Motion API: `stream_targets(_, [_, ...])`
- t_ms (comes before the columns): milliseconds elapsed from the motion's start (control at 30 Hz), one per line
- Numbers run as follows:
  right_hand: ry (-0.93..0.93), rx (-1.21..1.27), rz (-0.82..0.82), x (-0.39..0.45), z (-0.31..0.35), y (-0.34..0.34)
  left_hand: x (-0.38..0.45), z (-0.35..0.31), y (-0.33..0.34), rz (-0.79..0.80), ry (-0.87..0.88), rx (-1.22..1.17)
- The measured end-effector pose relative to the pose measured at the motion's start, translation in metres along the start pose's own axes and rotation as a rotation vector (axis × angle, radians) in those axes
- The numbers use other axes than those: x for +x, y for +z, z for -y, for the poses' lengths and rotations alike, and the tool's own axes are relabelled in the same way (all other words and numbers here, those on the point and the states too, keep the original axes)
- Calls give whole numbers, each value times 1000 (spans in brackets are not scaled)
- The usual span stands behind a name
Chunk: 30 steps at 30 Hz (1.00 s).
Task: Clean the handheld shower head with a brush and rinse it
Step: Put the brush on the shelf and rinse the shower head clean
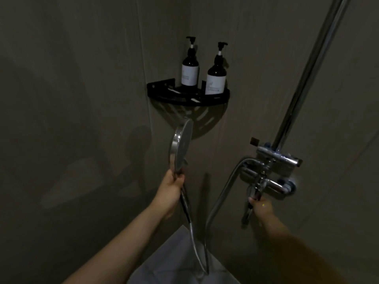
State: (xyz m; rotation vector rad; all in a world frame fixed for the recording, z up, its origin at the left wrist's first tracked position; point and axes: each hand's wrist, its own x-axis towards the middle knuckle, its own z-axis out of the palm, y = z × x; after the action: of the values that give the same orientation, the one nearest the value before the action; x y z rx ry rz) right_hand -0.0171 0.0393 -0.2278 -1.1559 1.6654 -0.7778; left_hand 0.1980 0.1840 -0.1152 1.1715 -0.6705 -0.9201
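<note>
Both forearms reach in from below. Left hand [174, 184] grips the handle of the shower head [181, 145], held upright below the corner shelf [187, 97]. Right hand [261, 208] grips the faucet lever [255, 194]; hose [205, 232] loops between them.

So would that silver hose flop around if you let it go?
Probably. The hose already sags in a loose loop below the shower head, so it looks bendy. Its shiny metal skin may be slippery. The left hand grips the handle instead.
</note>
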Motion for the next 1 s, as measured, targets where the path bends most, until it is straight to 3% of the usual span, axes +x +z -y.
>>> stream_targets(467, [-80, -86, -62, 12, -8, 4, -8, 51, -19, 23, 34, 416])
stream_targets(1000, [-79, -54, -17, 13, -10, 1, -35, 63, -32, -168, -50, 397])
